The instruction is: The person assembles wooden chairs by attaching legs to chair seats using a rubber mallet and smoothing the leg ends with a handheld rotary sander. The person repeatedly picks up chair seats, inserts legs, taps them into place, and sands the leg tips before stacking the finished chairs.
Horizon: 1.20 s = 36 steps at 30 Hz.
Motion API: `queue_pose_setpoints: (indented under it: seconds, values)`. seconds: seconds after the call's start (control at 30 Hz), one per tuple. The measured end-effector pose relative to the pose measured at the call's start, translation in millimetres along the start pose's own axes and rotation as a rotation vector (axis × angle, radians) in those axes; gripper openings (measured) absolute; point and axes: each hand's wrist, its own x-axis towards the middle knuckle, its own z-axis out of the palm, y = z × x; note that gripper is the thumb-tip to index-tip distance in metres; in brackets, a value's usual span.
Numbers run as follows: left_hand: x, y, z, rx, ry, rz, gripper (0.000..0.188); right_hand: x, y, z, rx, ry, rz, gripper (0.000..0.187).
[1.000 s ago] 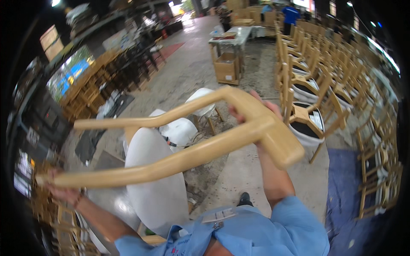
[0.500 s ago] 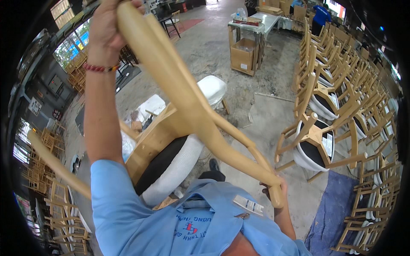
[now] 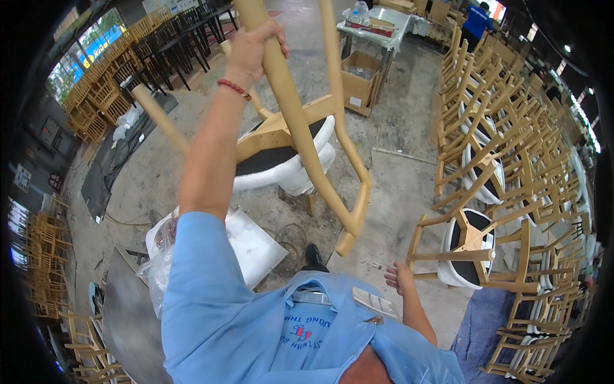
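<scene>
A pale wooden chair point(image 3: 300, 137) hangs tilted in front of me, legs up. Its seat has a dark underside and a white-wrapped edge. My left hand point(image 3: 256, 51) is closed around one of its thick legs, high up at the top of the view. My right hand point(image 3: 401, 279) is off the chair, fingers apart, low on the right. Nearest to it on the right is a similar chair point(image 3: 470, 246), upside down with its dark seat bottom showing. A white stool-like seat point(image 3: 307, 173) shows partly behind the held chair.
Rows of stacked upside-down chairs point(image 3: 492, 147) line the right side. A blue sheet point(image 3: 480, 326) lies on the floor there. A white foam sheet point(image 3: 252, 246) and clear plastic point(image 3: 166, 243) sit at the left. A worktable point(image 3: 384, 29) with a cardboard box point(image 3: 359, 80) stands ahead; a person in blue point(image 3: 476, 22) is beyond.
My right hand has let go of the chair's lower end and opened. The chair has swung away from my body, still in my left hand. My view has turned somewhat.
</scene>
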Motion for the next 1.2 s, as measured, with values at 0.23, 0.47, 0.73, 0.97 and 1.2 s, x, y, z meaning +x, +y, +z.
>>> queue_pose_setpoints:
  seconds: [0.23, 0.47, 0.73, 0.97, 1.2]
  values:
    - [-14, -175, -51, 0.217, 0.177, -0.077, 0.014, 36, -21, 33, -0.081, 0.018, 0.014, 0.042]
    - [-154, -239, -8, 0.287, 0.146, -0.337, 0.03, 45, -36, 58, -0.414, -0.112, 0.17, 0.042]
    - [-265, -229, 6, 0.807, 0.333, -0.347, 0.043, 111, -119, 71, -0.671, -0.328, 0.025, 0.038]
    - [-481, -149, -105, 1.467, 1.205, -0.784, 0.046, 149, -133, 50, -0.781, -0.357, -0.002, 0.035]
    - [-513, -105, -126, 0.728, 1.103, -1.408, 0.06, 146, -119, 20, -0.89, -0.348, 0.07, 0.036]
